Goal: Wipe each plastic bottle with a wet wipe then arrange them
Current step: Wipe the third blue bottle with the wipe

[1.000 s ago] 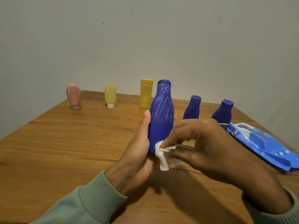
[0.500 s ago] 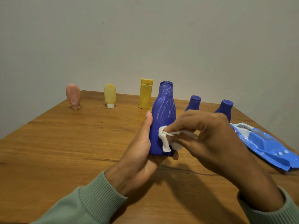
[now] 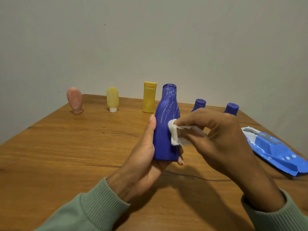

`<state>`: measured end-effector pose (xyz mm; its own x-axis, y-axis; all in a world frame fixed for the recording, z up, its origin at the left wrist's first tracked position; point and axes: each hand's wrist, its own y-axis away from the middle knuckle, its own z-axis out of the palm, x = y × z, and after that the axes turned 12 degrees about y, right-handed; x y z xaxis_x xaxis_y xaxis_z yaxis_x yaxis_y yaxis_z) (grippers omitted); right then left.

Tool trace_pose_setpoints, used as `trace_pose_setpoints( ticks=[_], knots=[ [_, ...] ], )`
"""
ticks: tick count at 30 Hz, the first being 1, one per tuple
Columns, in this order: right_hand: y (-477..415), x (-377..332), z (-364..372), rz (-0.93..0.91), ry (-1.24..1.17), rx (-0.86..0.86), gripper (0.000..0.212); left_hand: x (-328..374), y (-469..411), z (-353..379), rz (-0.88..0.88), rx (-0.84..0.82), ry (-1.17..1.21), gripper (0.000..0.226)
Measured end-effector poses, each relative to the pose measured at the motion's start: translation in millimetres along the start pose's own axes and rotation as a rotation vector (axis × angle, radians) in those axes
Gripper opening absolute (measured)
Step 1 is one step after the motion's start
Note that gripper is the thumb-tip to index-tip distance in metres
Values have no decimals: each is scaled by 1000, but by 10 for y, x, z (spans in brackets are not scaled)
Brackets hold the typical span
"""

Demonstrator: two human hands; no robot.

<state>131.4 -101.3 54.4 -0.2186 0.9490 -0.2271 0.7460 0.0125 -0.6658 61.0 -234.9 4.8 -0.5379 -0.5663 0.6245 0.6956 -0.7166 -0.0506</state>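
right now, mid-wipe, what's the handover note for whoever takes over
Left hand holds the large blue bottle upright. Right hand pinches the wet wipe against its middle. Lower body looks clean; white streaks mark the upper body and cap. Two small blue bottles, yellow bottle, pale yellow tube and pink tube stand at the back; wipe pack lies right. Left: finish this one, any unwiped others, arranging.

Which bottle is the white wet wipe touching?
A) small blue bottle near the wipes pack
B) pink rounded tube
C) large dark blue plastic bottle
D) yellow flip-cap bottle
C: the right hand pinches the crumpled white wet wipe against the large dark blue plastic bottle held in the left hand.
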Motion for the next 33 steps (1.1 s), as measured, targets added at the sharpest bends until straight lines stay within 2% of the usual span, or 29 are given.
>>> trace_pose_setpoints(
  ticks=[3,8,12,17,22,27,30,33],
  knots=[
    [16,-41,-5,-52,-40,-93,19,-1,-5,-3,1,1,-25,56],
    [21,-15,93,-28,39,93,24,-16,-23,-38,-4,-11,-3,56],
    [20,-44,50,-64,-25,-36,25,-41,-40,-72,-13,22,-16,57],
    [14,-29,98,-50,46,97,24,-52,-31,-84,19,34,-132,51],
    [18,-59,70,-86,-5,-33,22,-62,-41,-103,52,91,-210,60],
    [26,-27,132,-58,97,101,28,-50,-34,-87,47,43,-218,54],
    [16,-29,102,-74,32,41,25,-55,-23,-86,48,30,-254,56],
    [13,-31,89,-71,38,82,24,-51,-12,-77,45,15,-313,58]
  ],
)
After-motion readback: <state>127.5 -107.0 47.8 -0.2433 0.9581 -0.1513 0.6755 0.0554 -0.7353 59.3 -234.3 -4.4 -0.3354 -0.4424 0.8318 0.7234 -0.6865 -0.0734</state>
